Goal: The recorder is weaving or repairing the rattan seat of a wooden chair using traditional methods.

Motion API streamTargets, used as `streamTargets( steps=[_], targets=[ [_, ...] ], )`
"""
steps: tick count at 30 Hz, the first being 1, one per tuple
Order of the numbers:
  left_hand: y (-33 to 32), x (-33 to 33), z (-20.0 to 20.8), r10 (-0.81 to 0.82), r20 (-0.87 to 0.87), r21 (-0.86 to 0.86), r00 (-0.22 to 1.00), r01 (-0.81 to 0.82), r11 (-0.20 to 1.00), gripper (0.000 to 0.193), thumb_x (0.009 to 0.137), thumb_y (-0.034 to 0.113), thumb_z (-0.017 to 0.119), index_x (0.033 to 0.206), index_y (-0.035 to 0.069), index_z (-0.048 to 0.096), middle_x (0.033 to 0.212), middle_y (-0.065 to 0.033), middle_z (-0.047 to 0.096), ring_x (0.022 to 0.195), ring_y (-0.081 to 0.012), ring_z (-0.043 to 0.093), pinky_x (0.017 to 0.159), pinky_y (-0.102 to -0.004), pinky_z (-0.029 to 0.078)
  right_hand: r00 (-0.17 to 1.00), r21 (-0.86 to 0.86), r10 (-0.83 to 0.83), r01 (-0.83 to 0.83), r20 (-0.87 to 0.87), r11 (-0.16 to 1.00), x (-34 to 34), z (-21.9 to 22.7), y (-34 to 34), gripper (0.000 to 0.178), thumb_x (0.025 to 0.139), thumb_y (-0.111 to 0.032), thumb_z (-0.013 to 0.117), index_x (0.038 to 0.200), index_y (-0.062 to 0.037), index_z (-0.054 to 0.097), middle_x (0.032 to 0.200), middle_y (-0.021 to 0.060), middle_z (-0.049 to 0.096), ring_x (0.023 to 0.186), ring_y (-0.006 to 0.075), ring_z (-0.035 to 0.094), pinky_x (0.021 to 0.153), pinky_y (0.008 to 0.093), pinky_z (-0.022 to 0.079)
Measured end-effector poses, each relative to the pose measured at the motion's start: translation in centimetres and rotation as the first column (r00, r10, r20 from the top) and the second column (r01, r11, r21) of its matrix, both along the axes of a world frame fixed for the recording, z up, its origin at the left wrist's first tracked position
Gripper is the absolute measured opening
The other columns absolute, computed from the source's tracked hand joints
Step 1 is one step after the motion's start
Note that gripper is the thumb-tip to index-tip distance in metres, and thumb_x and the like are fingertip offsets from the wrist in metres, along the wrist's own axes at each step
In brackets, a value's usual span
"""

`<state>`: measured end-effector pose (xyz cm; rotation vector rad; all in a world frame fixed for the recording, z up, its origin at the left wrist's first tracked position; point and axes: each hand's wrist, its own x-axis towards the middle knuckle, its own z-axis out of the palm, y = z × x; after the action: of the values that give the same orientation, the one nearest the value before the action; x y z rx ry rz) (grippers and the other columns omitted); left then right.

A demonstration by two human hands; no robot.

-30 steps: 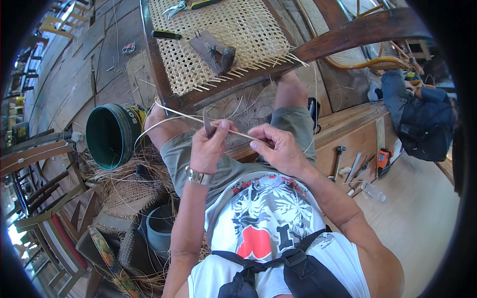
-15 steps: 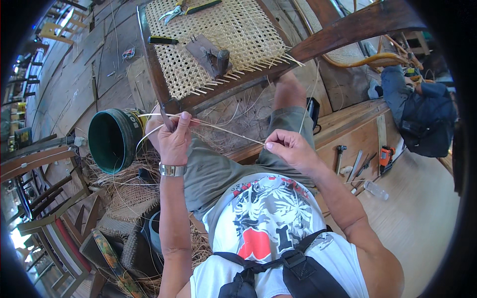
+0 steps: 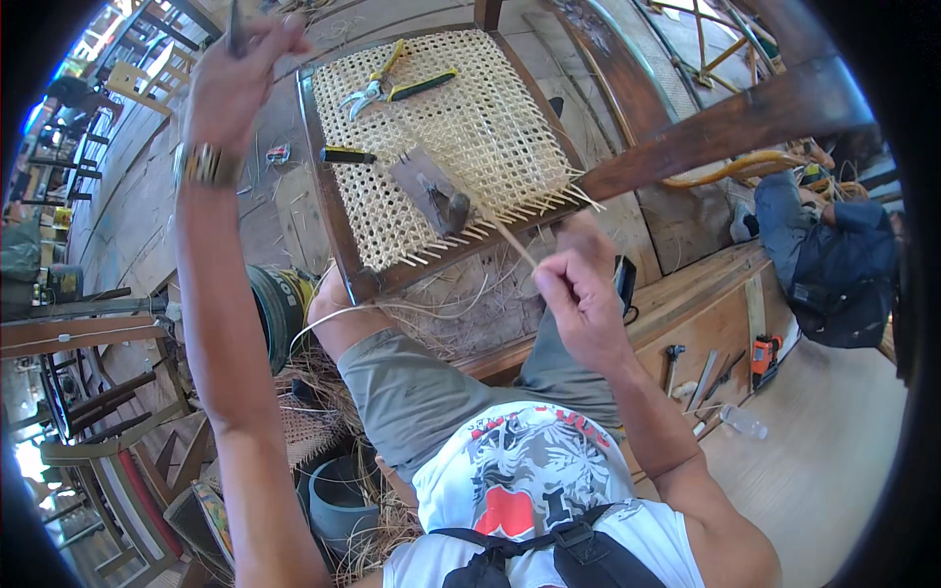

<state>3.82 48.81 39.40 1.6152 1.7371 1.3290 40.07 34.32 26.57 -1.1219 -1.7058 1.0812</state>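
My left hand [image 3: 235,88] is raised at the upper left, smeared by motion. Its fingers are closed on a dark, narrow, blade-like tool [image 3: 234,31]. In front of my knees, my right hand [image 3: 585,309] pinches a pale cane strand [image 3: 510,238], which runs up across the chair seat's near edge. The woven cane seat [image 3: 510,108] has cut strand ends sticking out along that edge. On it lie pruning shears [image 3: 377,93], a black-and-yellow handle [image 3: 348,156] and a flat wooden piece [image 3: 420,186] with a dark knobbed part.
A dark wooden chair rail [image 3: 725,127] crosses the upper right. By my left leg stand a green bucket [image 3: 270,304] and a grey bucket [image 3: 343,505] among cane scraps. Tools and a plastic bottle [image 3: 742,421] lie right. Another person [image 3: 833,250] sits far right.
My left hand has swung up and left, away from my right hand, carrying the dark tool. My right hand has moved slightly and still pinches cane. The view has shifted.
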Motion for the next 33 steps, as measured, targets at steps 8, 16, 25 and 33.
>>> streamTargets(
  steps=[8, 16, 25, 33],
  targets=[
    [7.9, -6.7, -10.9, -0.040, 0.272, -0.436, 0.961, 0.160, 0.886, 0.027, 0.090, 0.038, 0.073, 0.093, 0.012, 0.067, 0.079, 0.0064, 0.067, 0.046, -0.0004, 0.030, 0.042, -0.0205, 0.021, 0.977, 0.061, -0.050, 0.038, 0.208, 0.997, -2.7, -1.1, 5.4, 0.016, 0.093, -0.007, 0.061, 0.109, -0.0051, 0.067, 0.087, 0.0185, 0.070, 0.074, 0.0281, 0.070, 0.063, 0.0350, 0.052],
    [5.9, -11.1, -16.2, -0.207, 0.671, -0.296, 0.712, 0.514, 0.805, 0.020, 0.095, 0.031, 0.067, 0.097, 0.011, 0.065, 0.084, 0.0039, 0.066, 0.048, -0.0005, 0.033, 0.045, -0.0188, 0.024, 0.981, 0.166, -0.023, -0.010, 0.193, 0.986, -4.8, -3.8, 4.1, 0.022, 0.092, -0.008, 0.060, 0.114, -0.0077, 0.066, 0.093, 0.0163, 0.071, 0.078, 0.0322, 0.069, 0.066, 0.0386, 0.054],
    [6.9, -9.4, -17.3, -0.209, 0.588, -0.270, 0.781, 0.434, 0.860, 0.021, 0.097, 0.032, 0.064, 0.097, 0.011, 0.062, 0.072, 0.0057, 0.057, 0.048, -0.0007, 0.032, 0.044, -0.0188, 0.025, 0.877, 0.365, -0.078, -0.115, 0.473, 0.924, -5.5, -5.2, 3.9, 0.026, 0.084, -0.005, 0.065, 0.109, -0.0109, 0.065, 0.079, 0.0076, 0.065, 0.069, 0.0292, 0.065, 0.059, 0.0400, 0.050],
    [7.9, -8.1, -17.5, -0.312, 0.200, -0.322, 0.929, 0.363, 0.874, 0.020, 0.088, 0.030, 0.076, 0.087, 0.011, 0.069, 0.085, -0.0005, 0.072, 0.062, -0.0077, 0.058, 0.056, -0.0262, 0.046, 0.954, -0.015, 0.046, -0.043, 0.295, 0.999, -4.5, -3.9, 1.7, 0.012, 0.092, -0.005, 0.060, 0.103, -0.0067, 0.065, 0.071, 0.0040, 0.061, 0.060, 0.0181, 0.059, 0.054, 0.0312, 0.044]
  ],
)
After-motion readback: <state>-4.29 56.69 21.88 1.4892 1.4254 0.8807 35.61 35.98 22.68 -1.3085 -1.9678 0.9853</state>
